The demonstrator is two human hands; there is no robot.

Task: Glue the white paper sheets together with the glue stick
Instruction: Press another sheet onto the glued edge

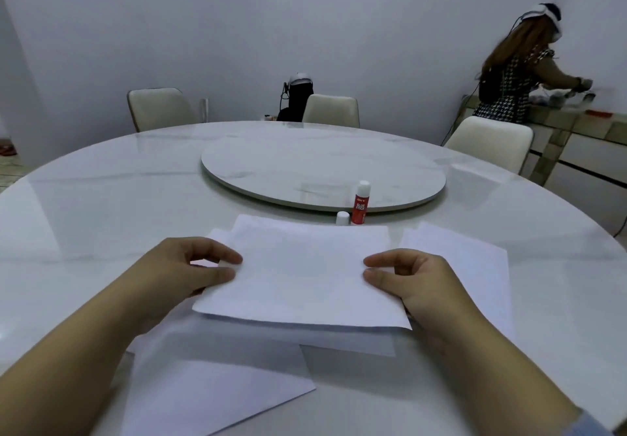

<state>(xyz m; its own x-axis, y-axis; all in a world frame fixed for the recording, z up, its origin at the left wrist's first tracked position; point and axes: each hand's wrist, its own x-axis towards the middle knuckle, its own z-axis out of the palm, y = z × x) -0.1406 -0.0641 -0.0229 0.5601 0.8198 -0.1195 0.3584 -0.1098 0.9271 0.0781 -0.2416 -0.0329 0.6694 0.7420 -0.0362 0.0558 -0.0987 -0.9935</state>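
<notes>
A white paper sheet (pixel 302 272) is held a little above the table, over other sheets. My left hand (pixel 190 271) pinches its left edge between thumb and fingers. My right hand (pixel 407 276) pinches its right edge the same way. More white sheets lie beneath and around: one at the front left (pixel 217 391), one at the right (pixel 475 266). The red glue stick (pixel 360 203) stands upright just beyond the held sheet, its white tip exposed. Its small white cap (pixel 342 218) stands beside it on the left.
The round white marble table (pixel 101 205) has a raised turntable (pixel 322 171) at its centre. Cream chairs (pixel 330 109) ring the far side. A person (pixel 509 72) stands at a side counter at the right back. A black bag (pixel 295 99) sits behind the chairs.
</notes>
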